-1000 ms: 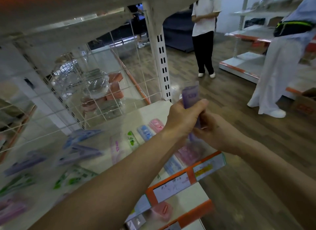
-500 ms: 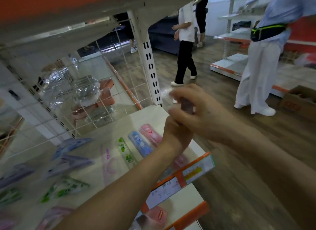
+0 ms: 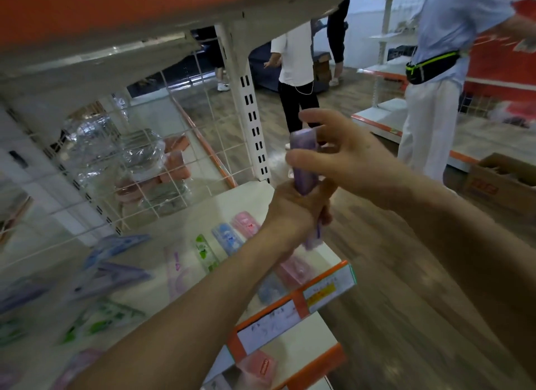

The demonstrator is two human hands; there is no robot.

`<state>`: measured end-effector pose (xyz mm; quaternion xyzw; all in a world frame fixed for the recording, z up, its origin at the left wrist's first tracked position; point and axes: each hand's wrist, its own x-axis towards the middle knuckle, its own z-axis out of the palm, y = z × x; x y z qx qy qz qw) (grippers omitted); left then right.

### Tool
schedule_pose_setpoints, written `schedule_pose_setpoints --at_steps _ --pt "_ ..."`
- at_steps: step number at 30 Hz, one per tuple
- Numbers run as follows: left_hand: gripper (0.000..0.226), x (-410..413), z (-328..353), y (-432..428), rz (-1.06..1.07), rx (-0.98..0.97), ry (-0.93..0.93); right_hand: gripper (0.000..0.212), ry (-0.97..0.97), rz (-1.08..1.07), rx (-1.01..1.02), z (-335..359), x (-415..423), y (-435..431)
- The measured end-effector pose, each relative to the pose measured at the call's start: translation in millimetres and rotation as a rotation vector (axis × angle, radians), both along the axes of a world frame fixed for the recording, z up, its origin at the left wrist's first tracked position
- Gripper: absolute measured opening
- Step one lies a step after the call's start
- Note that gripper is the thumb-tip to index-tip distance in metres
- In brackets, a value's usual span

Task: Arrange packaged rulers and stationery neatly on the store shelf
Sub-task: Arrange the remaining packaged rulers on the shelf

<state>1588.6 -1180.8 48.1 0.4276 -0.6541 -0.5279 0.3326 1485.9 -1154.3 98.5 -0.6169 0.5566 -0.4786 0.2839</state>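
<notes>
Head view: what differs from half a second ago?

The right hand [image 3: 348, 160] has opened. Then its fingers were folded over the top of the purple packaged ruler [image 3: 303, 160]. Now they are spread, and the pack's top end shows, standing upright just on the near side of the slotted upright [image 3: 252, 122].

And the left hand?

The left hand [image 3: 293, 206] keeps its grip. Its fingers are curled round the pack's lower half, the forearm reaches in from the lower left, and the pack's bottom end pokes out beneath the fist.

Does the right hand touch the pack at all?

Its thumb crosses in front of the pack's middle and the index finger lifts above it. Whether the thumb presses on the wrapper I cannot tell, but nothing is gripped.

Anything else by the upright?

At its foot, on the shelf [image 3: 179, 233], a pink ruler pack [image 3: 246, 222], a blue ruler pack [image 3: 227, 238] and a green ruler pack [image 3: 204, 251] lie flat, side by side. Farther from the upright, more packs lie blurred.
</notes>
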Motion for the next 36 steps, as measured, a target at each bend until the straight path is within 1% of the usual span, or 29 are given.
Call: schedule_pose_setpoints --at_steps 2,3,5,7,9,10,11,13,14,15,17,19,21,23,26,28,35,36 --pt "0.030 8.0 7.6 4.4 -0.122 0.139 0.159 0.035 -0.078 0.047 0.025 1.3 -0.8 -3.5" --pt "0.025 16.3 10.1 7.1 -0.165 0.205 0.176 0.029 -0.144 0.074 0.033 -2.7 1.1 -5.2" --pt "0.016 35.2 7.5 9.9 -0.254 0.354 0.194 0.019 -0.366 0.124 0.080 -12.5 6.1 -8.2" --pt "0.017 51.8 4.9 10.9 -0.336 0.513 0.263 0.019 -0.523 0.167 0.159 -20.5 10.0 -12.5" --pt "0.017 63.3 6.1 13.3 -0.330 0.587 0.291 0.025 -0.541 0.192 0.231 -28.2 18.3 -18.2" --pt "0.015 67.9 4.8 13.3 -0.288 0.572 0.260 0.026 -0.500 0.182 0.250 -30.4 22.4 -21.4" --pt "0.014 73.0 2.8 11.3 -0.235 0.506 0.169 0.028 -0.398 0.161 0.241 -30.9 25.2 -24.3" --pt "0.015 91.9 0.1 -0.9 -0.135 0.265 -0.143 0.035 -0.037 0.133 0.153 -28.6 27.9 -29.0" --pt "0.015 101.7 3.0 -10.4 -0.139 0.139 -0.284 0.035 0.132 0.149 0.095 -25.5 26.3 -29.4" --pt "0.013 111.8 7.9 -21.7 -0.181 0.047 -0.373 0.034 0.256 0.188 0.057 -23.3 24.4 -30.1" --pt "0.009 130.1 19.1 -42.5 -0.260 -0.072 -0.502 0.036 0.446 0.233 0.002 -24.4 25.4 -35.5" --pt "0.006 136.6 25.7 -55.8 -0.301 -0.154 -0.653 0.037 0.601 0.181 -0.047 -33.6 28.0 -44.5" --pt "0.013 133.9 21.9 -62.3 -0.317 -0.171 -0.747 0.030 0.653 0.144 -0.045 -45.1 30.0 -50.4" --pt "0.020 130.7 9.4 -63.3 -0.296 -0.183 -0.823 0.024 0.687 0.155 -0.006 -59.6 30.3 -52.1" --pt "0.024 131.1 -11.6 -62.6 -0.278 -0.334 -0.977 0.024 0.748 0.153 0.055 -78.1 27.4 -51.1" --pt "0.025 131.6 -22.5 -59.0 -0.286 -0.401 -1.042 0.024 0.757 0.167 0.107 -86.0 27.0 -49.3" --pt "0.024 126.2 -34.8 -43.7 -0.184 -0.508 -0.994 0.024 0.808 0.198 0.094 -85.6 26.8 -50.6" --pt "0.022 126.7 -29.9 -42.3 -0.158 -0.533 -0.967 0.025 0.767 0.186 0.057 -79.7 24.4 -51.2"
